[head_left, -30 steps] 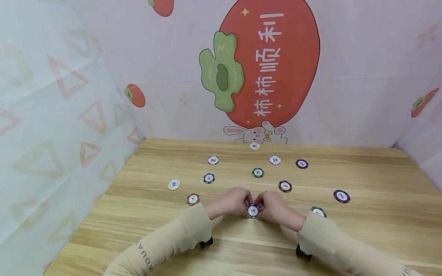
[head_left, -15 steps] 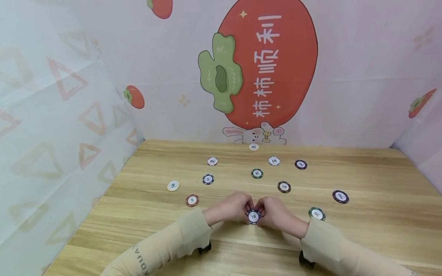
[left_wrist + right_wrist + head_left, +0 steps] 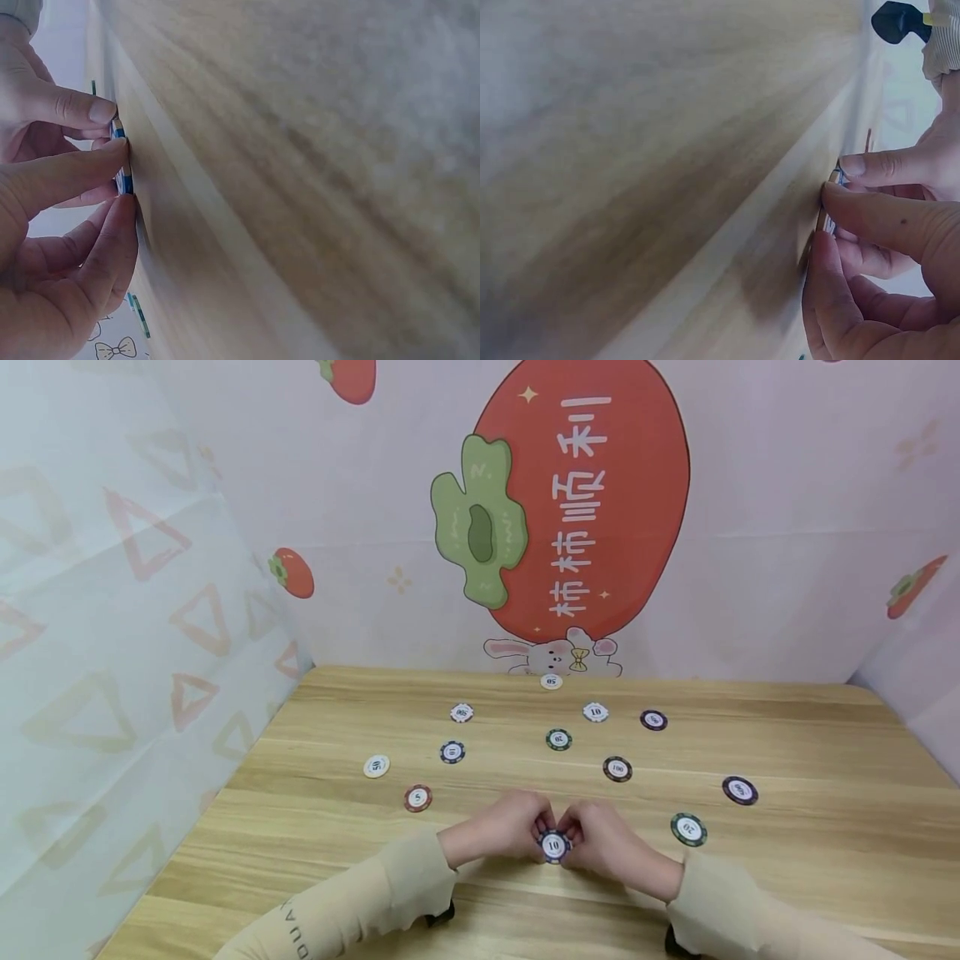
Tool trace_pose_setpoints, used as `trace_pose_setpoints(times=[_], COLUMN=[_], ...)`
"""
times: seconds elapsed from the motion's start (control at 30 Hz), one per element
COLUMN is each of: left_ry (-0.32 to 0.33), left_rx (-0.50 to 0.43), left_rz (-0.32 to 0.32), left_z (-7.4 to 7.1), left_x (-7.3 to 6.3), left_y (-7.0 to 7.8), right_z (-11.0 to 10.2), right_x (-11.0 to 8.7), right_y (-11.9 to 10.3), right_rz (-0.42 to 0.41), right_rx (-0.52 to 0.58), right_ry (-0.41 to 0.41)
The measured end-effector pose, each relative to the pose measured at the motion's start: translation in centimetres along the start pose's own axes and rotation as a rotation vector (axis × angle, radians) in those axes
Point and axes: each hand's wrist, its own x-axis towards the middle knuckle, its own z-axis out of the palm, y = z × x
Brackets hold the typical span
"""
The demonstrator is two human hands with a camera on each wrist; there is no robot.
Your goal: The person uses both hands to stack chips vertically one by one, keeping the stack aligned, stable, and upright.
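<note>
**One blue chip (image 3: 554, 846), pinched from two sides**

We think the step in hand is handling this chip with both hands at once. Our left hand (image 3: 516, 822) pinches one side of its rim, and our right hand (image 3: 606, 842) pinches the other side. On each hand, the thumb and a fingertip press on the chip. The wrist views show other fingers curled in.

For the next move, we guess both hands must work as a team, with a soft, even pinch, so the chip does not slip or tip. If one hand should take it alone, the other would have to let go gently.

The chip is right between the two hands, touching the fingertips, with its 10 facing up. It is very close to the wooden table (image 3: 555, 917), but we cannot tell if it touches the wood. A red chip (image 3: 417, 798) and a green chip (image 3: 688, 830) lie apart from it.
</note>
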Motion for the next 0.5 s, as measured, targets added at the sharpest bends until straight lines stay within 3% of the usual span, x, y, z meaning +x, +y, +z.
trace_pose_setpoints(times=[0.17,0.5], left_ry=[0.012,0.034], left_rx=[0.036,0.166], left_rz=[0.034,0.062], left_z=[0.2,0.2], left_x=[-0.3,-0.5], left_y=[0.0,0.2], right_z=[-0.4,-2.4], right_x=[-0.5,-0.8], right_y=[0.3,2.4], right_rz=[-0.055,-0.293], right_rx=[-0.063,-0.37], right_ry=[-0.016,-0.007])
